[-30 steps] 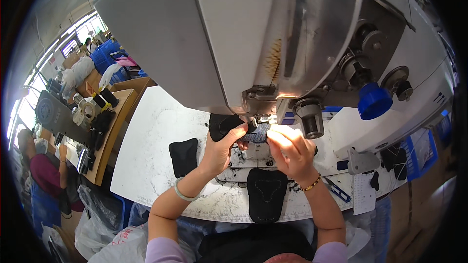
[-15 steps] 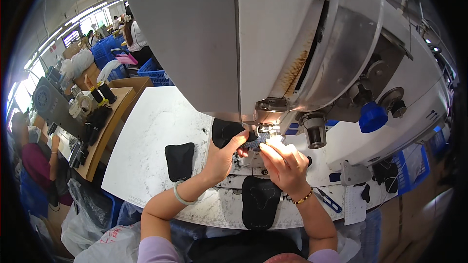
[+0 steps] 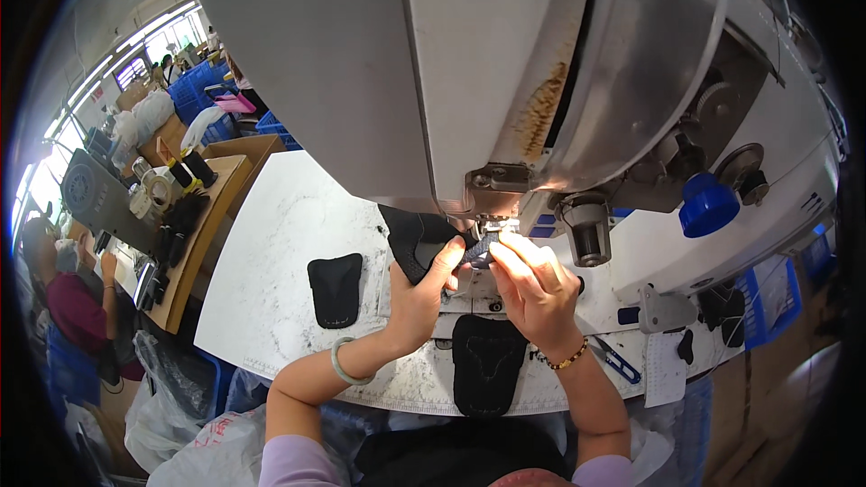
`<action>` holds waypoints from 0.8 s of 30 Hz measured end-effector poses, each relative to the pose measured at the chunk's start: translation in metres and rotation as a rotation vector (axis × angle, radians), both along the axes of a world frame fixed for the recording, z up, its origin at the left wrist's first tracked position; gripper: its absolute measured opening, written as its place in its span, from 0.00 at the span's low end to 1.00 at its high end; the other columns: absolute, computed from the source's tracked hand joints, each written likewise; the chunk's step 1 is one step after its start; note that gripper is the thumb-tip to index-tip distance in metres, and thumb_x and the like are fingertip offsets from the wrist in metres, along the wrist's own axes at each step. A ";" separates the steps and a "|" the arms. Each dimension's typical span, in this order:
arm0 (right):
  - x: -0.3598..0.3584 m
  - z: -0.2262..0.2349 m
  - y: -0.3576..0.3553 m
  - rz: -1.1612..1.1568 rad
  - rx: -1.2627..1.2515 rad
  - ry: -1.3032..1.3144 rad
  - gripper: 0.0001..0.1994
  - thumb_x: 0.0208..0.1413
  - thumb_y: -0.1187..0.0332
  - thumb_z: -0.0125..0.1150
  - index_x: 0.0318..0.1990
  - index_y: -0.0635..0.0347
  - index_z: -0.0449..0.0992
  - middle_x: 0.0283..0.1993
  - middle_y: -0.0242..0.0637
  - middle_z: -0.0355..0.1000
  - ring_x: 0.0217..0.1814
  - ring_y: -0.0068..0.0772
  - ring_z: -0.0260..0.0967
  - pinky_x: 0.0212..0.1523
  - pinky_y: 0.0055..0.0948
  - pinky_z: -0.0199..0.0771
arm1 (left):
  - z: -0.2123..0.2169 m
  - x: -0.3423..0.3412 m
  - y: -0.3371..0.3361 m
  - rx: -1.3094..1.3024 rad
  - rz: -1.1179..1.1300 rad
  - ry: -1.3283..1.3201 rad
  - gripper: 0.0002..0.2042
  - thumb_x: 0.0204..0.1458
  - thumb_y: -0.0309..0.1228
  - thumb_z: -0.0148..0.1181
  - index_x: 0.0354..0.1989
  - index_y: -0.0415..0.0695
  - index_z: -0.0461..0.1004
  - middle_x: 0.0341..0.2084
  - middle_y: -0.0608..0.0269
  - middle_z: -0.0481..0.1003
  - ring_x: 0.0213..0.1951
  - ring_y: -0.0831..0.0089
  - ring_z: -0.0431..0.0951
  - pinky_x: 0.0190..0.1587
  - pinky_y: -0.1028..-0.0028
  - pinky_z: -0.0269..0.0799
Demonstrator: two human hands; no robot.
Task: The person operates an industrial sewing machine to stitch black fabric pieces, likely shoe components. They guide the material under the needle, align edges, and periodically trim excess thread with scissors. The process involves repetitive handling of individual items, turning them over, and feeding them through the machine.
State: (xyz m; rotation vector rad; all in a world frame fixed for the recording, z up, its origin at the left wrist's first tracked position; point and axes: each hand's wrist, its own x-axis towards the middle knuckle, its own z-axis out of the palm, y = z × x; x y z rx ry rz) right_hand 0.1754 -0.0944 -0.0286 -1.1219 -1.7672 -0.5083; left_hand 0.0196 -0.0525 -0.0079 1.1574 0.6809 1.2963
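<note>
Left hand [image 3: 422, 293] raised with fingers pinched, right hand [image 3: 534, 289] beside it, fingertips pinched, both forearms reaching forward

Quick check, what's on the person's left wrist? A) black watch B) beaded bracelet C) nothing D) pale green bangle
D: a pale green bangle circles the wrist of the left hand, which grips the dark fabric piece under the sewing machine; the beaded bracelet is at the right hand.

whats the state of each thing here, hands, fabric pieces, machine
left hand: gripping the black fabric piece
right hand: fingertips pinching the piece's edge by the needle
black fabric piece: held under the machine head
sewing machine: work light on
black piece at table edge: lying flat, untouched
black piece to the left: lying flat, untouched
</note>
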 end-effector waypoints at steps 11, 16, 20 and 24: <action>0.001 -0.002 0.009 0.012 0.005 0.075 0.09 0.46 0.71 0.67 0.35 0.54 0.75 0.32 0.33 0.69 0.28 0.32 0.70 0.24 0.27 0.69 | 0.017 -0.037 0.052 -0.408 -0.378 0.052 0.14 0.55 0.32 0.52 0.43 0.35 0.73 0.37 0.55 0.77 0.39 0.71 0.77 0.41 0.72 0.75; 0.006 -0.008 0.011 0.016 0.185 0.037 0.10 0.45 0.72 0.67 0.37 0.51 0.76 0.35 0.31 0.67 0.26 0.30 0.68 0.20 0.27 0.68 | 0.011 -0.027 0.015 -0.126 -0.295 -0.048 0.13 0.52 0.26 0.58 0.45 0.37 0.71 0.38 0.62 0.75 0.39 0.76 0.76 0.44 0.78 0.72; -0.002 -0.009 0.001 0.074 0.228 -0.106 0.17 0.43 0.73 0.67 0.44 0.47 0.76 0.41 0.28 0.66 0.33 0.25 0.68 0.26 0.22 0.73 | -0.003 -0.024 0.001 -0.139 -0.274 -0.077 0.10 0.54 0.27 0.55 0.44 0.37 0.72 0.37 0.64 0.75 0.38 0.77 0.75 0.44 0.77 0.71; -0.004 -0.012 -0.003 0.068 0.184 -0.116 0.18 0.43 0.73 0.65 0.44 0.48 0.76 0.44 0.28 0.66 0.34 0.22 0.67 0.28 0.21 0.74 | -0.004 -0.012 -0.014 -0.066 -0.170 -0.045 0.09 0.56 0.29 0.54 0.41 0.38 0.73 0.34 0.66 0.75 0.36 0.80 0.74 0.40 0.79 0.71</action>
